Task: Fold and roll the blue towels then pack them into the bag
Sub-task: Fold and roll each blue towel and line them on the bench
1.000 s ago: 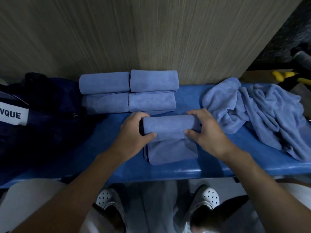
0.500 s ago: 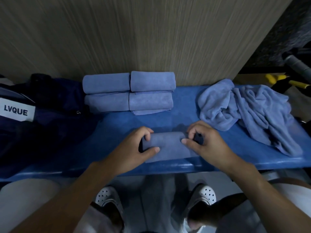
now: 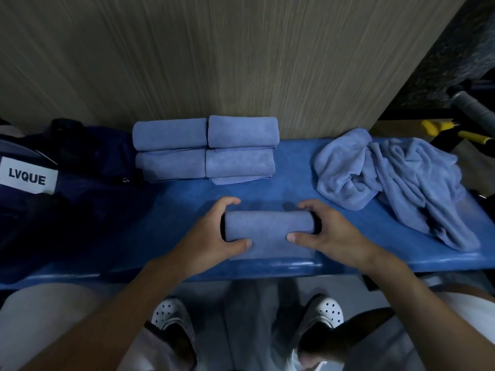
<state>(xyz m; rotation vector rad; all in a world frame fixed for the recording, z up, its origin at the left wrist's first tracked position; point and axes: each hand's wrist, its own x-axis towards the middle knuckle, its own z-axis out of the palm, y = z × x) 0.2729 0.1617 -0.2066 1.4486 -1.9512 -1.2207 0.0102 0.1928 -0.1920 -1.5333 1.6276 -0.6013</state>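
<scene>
Clasped at both ends by left hand [image 3: 211, 236] and right hand [image 3: 332, 234]: soft blue microfibre towel roll [image 3: 267, 226]. Likely light and compressible; hold ends firmly to prevent unrolling.

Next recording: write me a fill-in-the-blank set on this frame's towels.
The left hand and right hand grip one ____ blue microfibre towel.
____ finished blue towel rolls are stacked by the wooden wall.
The crumpled pile of unrolled blue towels lies on the blue padded bench, on its ____ side.
Missing words: rolled; four; right.
</scene>
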